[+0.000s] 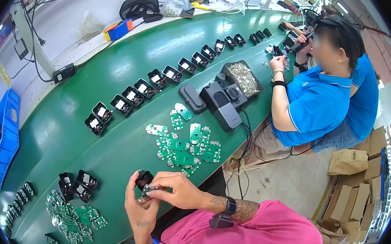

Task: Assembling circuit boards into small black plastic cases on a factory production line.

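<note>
Around the middle of the head view, a blue bin (6,131) was set at nine o'clock. Green boards (69,221) were heaped at eight, with a few black boxes (81,191) just beside them. A row of open boxes (157,79) was lined up toward eleven. Between seven and eight, a black case (144,178) was held in the left hand (142,210), and a small part (148,190) was pinched by the right hand (179,191), close by. Whether the part touched the case could not be told. A tray (258,90) of metal bits (244,77) was placed at two, and a co-worker (317,102) in blue was seen at three.
</note>
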Motion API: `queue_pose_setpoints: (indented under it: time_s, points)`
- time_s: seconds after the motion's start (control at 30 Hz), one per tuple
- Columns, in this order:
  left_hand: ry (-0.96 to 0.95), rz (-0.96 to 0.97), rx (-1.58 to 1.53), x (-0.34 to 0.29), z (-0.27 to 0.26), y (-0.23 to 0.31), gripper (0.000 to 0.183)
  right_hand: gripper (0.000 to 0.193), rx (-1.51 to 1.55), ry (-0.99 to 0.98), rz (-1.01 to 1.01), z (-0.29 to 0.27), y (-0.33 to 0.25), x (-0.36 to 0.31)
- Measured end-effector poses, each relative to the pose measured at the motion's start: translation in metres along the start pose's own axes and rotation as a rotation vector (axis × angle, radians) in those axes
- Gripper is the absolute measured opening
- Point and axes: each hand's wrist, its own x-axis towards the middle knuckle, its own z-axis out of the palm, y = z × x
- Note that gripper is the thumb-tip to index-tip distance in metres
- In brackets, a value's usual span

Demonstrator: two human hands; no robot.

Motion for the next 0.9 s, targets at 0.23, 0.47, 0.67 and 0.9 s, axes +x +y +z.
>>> queue_pose_setpoints:
  time_s: [0.23,0.47,0.67,0.9]
  points:
    - [0.036,0.028,0.166,-0.005,-0.011,-0.015,0.05,0.019,0.309,-0.153,0.466,-0.01,-0.005,0.015]
    - [0.154,0.229,0.307,0.007,0.005,-0.02,0.048,0.014,-0.172,-0.172,0.18,-0.015,-0.029,0.006]
    - [0.259,0.227,0.177,0.005,0.0,-0.017,0.056,0.017,-0.306,-0.137,0.02,0.0,-0.031,0.018]
    - [0.008,0.089,-0.255,0.003,-0.013,0.0,0.051,0.022,-0.453,-0.055,-0.103,0.007,-0.02,0.018]
